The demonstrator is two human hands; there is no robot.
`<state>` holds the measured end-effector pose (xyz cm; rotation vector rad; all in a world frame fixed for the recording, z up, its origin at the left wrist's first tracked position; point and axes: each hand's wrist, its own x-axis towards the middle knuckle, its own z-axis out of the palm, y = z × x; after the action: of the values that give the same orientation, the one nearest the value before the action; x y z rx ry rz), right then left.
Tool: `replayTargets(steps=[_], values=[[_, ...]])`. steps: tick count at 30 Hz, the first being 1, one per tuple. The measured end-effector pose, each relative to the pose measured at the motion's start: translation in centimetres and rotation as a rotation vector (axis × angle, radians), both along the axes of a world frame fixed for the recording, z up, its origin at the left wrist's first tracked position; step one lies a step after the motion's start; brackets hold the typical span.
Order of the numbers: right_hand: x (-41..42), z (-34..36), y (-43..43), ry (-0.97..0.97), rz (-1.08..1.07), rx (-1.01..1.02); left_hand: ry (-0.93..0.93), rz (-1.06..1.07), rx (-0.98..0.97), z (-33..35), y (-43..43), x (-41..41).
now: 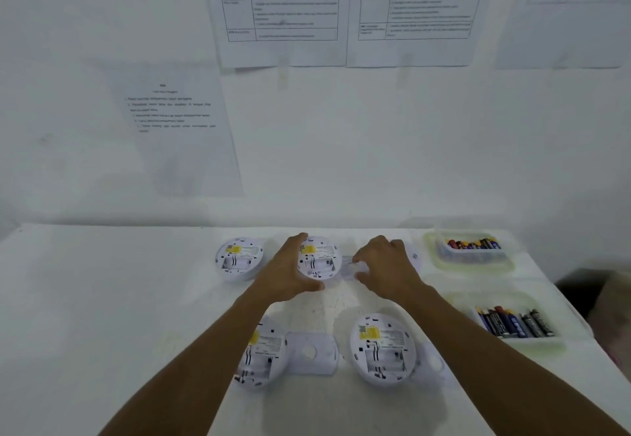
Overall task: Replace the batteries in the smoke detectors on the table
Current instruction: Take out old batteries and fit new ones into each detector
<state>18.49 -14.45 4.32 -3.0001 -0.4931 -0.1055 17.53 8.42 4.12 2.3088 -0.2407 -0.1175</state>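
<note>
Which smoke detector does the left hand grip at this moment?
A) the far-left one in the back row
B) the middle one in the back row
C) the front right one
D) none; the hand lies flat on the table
B: the left hand spans the middle back-row detector, with its thumb at the near edge and its fingers at the far edge.

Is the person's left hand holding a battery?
No, the left hand grips the rim of a smoke detector, with no battery in it.
</note>
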Motion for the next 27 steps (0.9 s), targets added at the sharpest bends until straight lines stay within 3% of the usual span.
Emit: replayTargets(steps=[16,22,27], values=[[0.1,-2.2,0.0,-0.046,-0.085,-0.052,0.001,-0.053,0.059,-1.9,-0.4,2.4],[0.3,-1.7,-1.4,-0.064,-0.009,0.153,-0.025,-0.041,0.066,-1.8,-0.6,2.2],[-1.0,0.3,-4.7,-0.112,-0.029,0.294,-0.217,-0.093,0.126,-1.0,-3.8,2.5]])
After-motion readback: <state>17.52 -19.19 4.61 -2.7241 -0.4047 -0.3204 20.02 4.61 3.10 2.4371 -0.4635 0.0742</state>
